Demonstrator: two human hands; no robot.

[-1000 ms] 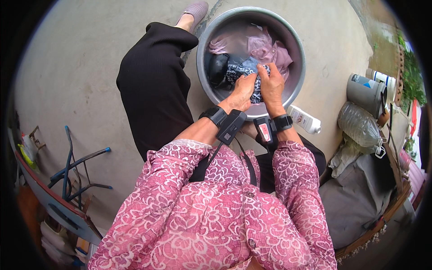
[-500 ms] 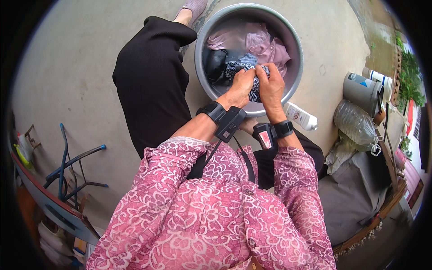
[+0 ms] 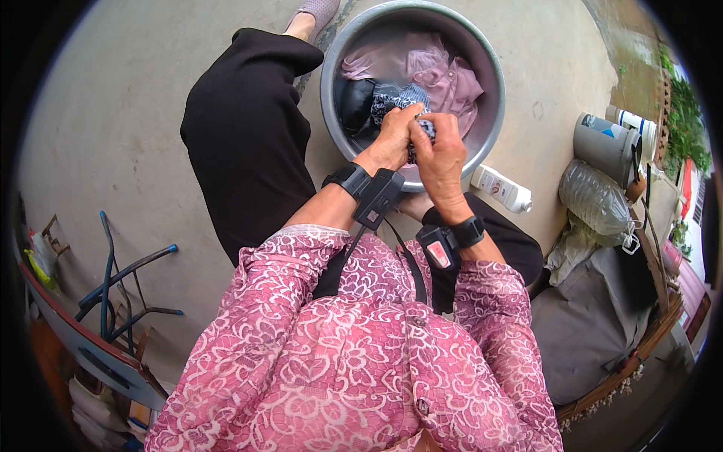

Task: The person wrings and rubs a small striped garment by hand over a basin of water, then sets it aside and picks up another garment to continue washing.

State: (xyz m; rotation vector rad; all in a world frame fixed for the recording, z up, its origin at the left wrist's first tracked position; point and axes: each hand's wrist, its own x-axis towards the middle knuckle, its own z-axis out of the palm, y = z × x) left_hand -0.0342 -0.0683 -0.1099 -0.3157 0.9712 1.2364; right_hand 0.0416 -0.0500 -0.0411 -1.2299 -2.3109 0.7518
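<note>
A round grey basin (image 3: 489, 113) stands on the floor in front of me, with cloudy water in it. Over its near side, my left hand (image 3: 395, 135) and my right hand (image 3: 440, 147) are closed side by side on a black-and-white patterned cloth (image 3: 384, 105). Part of that cloth is bunched between the fingers, and the rest trails toward the water. Blue striped fabric (image 3: 410, 94) lies against it. A pink buttoned garment (image 3: 452, 83) rests soaking at the right, while a shiny black item (image 3: 356, 105) bulges up at the left. The palms hide the gripped part.
Beside the basin's near right rim lies a white bottle (image 3: 502, 190). Farther right are a grey bucket (image 3: 602, 147), a large clear plastic bottle (image 3: 591, 192) and a grey sheet (image 3: 587, 324). A blue metal frame (image 3: 124, 282) sits on the floor at left.
Both hands have shifted slightly left and nearer to me with the patterned cloth. The right hand has turned across the bunched cloth, so less of it shows. The grip stays closed.
</note>
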